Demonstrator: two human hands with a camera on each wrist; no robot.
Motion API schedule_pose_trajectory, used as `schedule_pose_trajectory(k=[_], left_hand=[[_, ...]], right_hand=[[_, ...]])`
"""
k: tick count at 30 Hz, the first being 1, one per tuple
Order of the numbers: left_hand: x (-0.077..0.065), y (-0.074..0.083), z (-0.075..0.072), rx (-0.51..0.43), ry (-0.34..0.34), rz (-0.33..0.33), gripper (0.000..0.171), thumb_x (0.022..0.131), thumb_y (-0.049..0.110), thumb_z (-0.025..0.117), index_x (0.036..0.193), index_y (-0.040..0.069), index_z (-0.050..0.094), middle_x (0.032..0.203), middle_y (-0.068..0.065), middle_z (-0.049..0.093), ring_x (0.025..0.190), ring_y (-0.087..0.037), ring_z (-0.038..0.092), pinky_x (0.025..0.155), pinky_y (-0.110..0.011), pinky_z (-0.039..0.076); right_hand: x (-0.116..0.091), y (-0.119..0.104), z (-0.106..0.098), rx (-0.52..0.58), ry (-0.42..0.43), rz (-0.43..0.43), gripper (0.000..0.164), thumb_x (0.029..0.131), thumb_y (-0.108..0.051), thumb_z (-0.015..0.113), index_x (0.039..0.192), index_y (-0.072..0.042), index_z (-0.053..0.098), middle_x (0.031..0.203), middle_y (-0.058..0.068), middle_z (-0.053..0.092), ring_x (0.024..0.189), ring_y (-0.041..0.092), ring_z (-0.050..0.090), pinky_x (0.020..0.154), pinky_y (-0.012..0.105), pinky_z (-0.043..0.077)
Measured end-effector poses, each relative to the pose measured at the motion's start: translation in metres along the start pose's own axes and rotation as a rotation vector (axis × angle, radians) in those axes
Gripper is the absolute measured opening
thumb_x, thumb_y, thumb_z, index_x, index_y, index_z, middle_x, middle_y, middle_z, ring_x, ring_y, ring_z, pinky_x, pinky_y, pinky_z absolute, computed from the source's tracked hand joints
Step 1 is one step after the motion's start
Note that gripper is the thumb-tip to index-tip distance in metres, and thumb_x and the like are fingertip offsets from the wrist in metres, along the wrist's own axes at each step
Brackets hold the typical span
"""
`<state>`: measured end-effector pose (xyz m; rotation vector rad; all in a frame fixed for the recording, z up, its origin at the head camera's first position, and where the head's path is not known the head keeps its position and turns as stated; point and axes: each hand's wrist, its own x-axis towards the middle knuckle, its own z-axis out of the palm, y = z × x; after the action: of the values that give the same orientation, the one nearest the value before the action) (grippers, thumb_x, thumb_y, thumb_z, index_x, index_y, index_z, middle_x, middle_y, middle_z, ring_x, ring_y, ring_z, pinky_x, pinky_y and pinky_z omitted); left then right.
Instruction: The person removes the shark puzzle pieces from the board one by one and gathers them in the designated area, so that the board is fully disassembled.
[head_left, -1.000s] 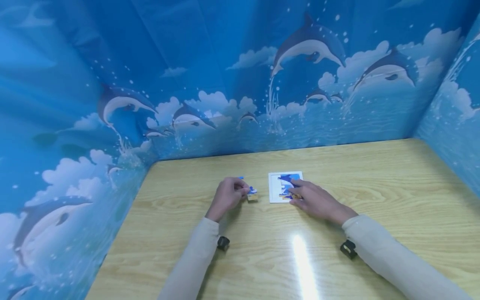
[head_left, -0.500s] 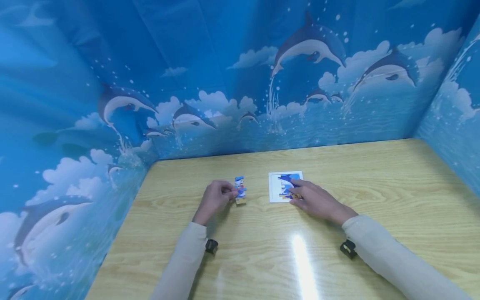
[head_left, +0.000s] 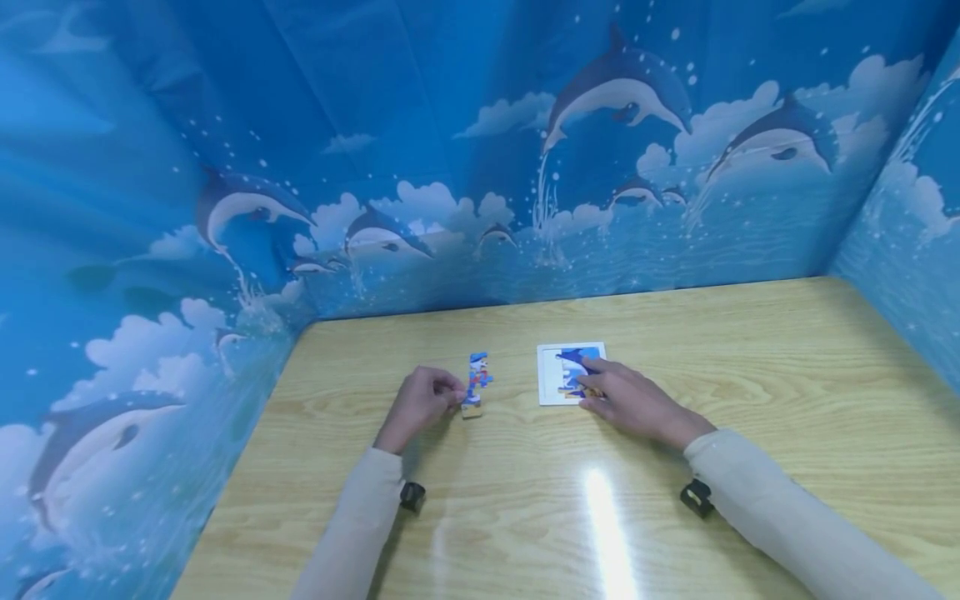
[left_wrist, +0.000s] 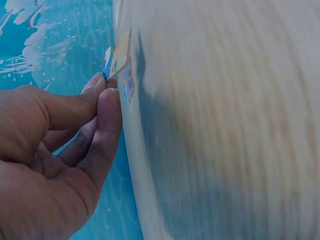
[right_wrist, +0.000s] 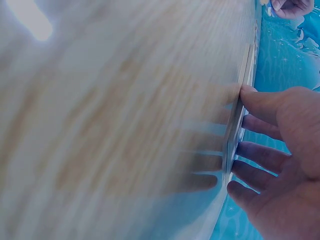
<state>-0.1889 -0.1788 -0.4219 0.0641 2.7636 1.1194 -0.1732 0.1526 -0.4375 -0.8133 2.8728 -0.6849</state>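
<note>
My left hand (head_left: 422, 406) pinches a jigsaw piece (head_left: 471, 410) between thumb and fingertips, just left of the puzzle tray. The piece is blue and white with a tan end; in the left wrist view this piece (left_wrist: 121, 54) tilts up from the table. Just beyond it lie colourful joined-looking jigsaw pieces (head_left: 478, 367). My right hand (head_left: 637, 400) rests on the right part of a white-rimmed puzzle tray (head_left: 549, 383), covering some of its picture. In the right wrist view the fingers (right_wrist: 262, 156) are spread, fingertips on the tray, thumb at its near edge.
A wood-grain table (head_left: 750, 400) carries everything. Blue curtains (head_left: 465, 125) printed with dolphins hang behind it and at both sides. A bright light reflection lies on the table in front of the tray. Each wrist wears a small black camera (head_left: 697, 497).
My left hand has moved left and a little nearer with its jigsaw piece, uncovering the pieces behind. The right hand and the tray have stayed in place.
</note>
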Motion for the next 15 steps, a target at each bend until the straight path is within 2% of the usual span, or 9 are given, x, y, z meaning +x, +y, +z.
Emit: schedule_pose_trajectory(k=[5,15], left_hand=[[0.001,-0.002,0.000,0.025,-0.010,-0.013,0.006,0.091,0.010,0.076,0.093,0.005,0.075,0.076,-0.001,0.070,0.069,-0.016,0.064,0.063,-0.029,0.052],[0.010,0.001,0.009,0.091,0.039,0.027,0.005,0.087,0.011,0.080,0.089,0.007,0.078,0.075,0.001,0.070,0.067,-0.013,0.062,0.064,-0.029,0.053]], right_hand=[[-0.001,0.000,-0.001,0.001,-0.010,0.007,0.044,0.099,-0.021,0.067,0.135,0.005,0.059,0.152,0.030,0.040,0.138,0.048,0.041,0.111,0.061,0.035],[0.000,-0.001,-0.001,0.005,-0.010,0.012,0.045,0.099,-0.021,0.067,0.135,0.005,0.059,0.153,0.029,0.040,0.138,0.048,0.041,0.111,0.061,0.034]])
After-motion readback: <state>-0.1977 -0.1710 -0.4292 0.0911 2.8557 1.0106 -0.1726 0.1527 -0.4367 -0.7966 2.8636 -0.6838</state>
